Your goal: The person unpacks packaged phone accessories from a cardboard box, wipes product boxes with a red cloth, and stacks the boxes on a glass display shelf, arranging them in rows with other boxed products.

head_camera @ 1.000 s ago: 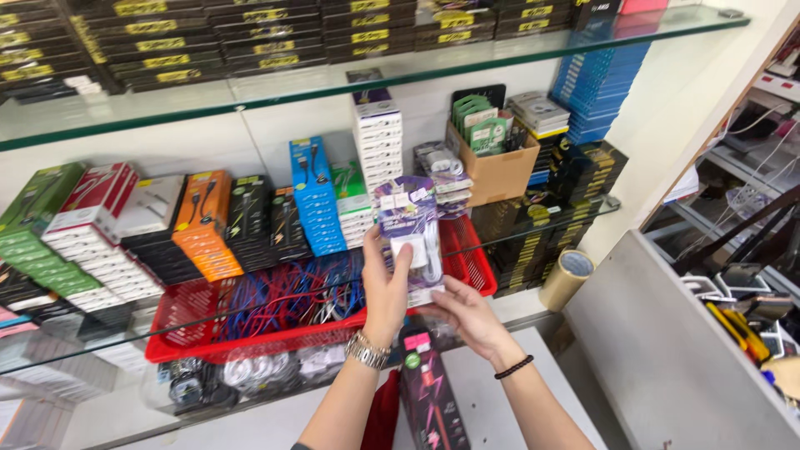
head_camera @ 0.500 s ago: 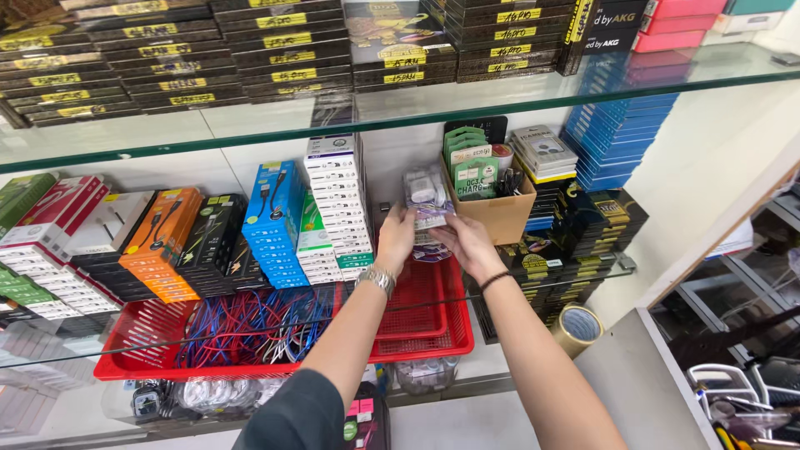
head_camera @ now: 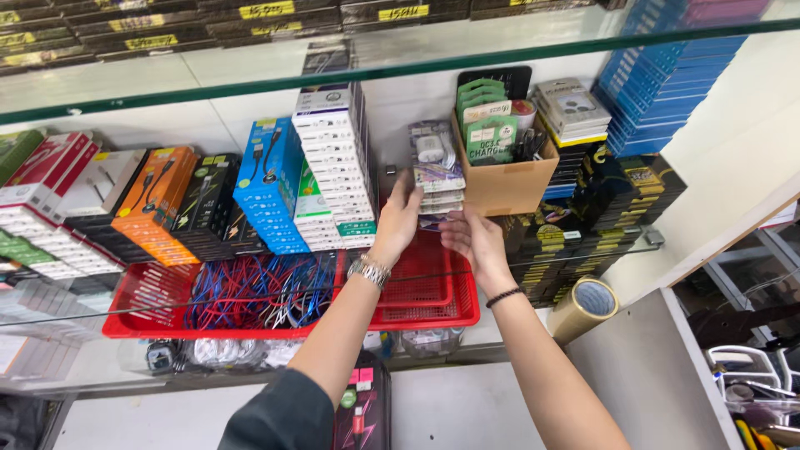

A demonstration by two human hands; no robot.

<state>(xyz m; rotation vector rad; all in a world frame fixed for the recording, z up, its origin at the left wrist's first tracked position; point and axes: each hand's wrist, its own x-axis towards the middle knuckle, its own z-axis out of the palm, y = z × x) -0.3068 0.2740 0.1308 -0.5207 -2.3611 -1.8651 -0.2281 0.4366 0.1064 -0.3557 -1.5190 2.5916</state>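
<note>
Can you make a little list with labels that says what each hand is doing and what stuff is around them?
left hand: touching stack of small packets
right hand: at the stack's lower edge
stack's place: between white boxes and cardboard box
below hands: red tray
in other red tray: blue and red cables
far right: tape roll

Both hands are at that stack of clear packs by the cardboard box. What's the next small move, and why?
Probably square the stack of clear packs and ease both hands off. The left hand presses its side and the right hand sits under its front, while the packs sit unevenly between the white boxes and the cardboard box.
</note>
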